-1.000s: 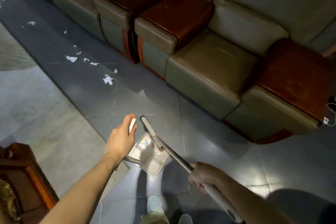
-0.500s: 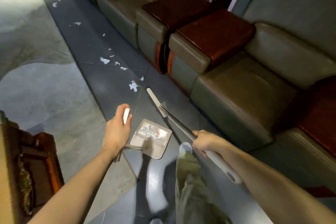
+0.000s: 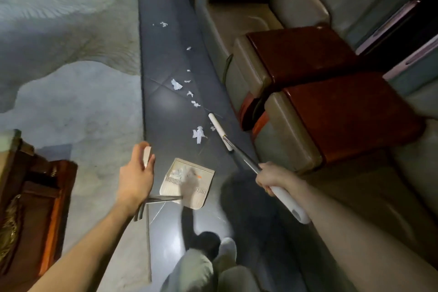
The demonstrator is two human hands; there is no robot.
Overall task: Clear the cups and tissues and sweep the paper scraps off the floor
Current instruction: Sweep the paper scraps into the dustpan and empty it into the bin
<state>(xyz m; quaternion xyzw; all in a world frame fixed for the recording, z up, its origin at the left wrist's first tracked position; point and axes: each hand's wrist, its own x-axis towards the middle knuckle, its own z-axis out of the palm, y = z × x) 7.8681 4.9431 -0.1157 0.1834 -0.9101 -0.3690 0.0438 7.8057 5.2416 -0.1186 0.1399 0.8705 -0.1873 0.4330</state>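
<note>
Near the dustpan (image 3: 192, 193), white paper scraps (image 3: 198, 134)

No text, label, brand or number is readable anywhere in frame. Dustpan (image 3: 205, 176), lower centre: only ribbed slots on its face, too blurred to make out any marking. Broom (image 3: 244, 157), lower right: a grey patch on the white grip, too blurred to read.
</note>
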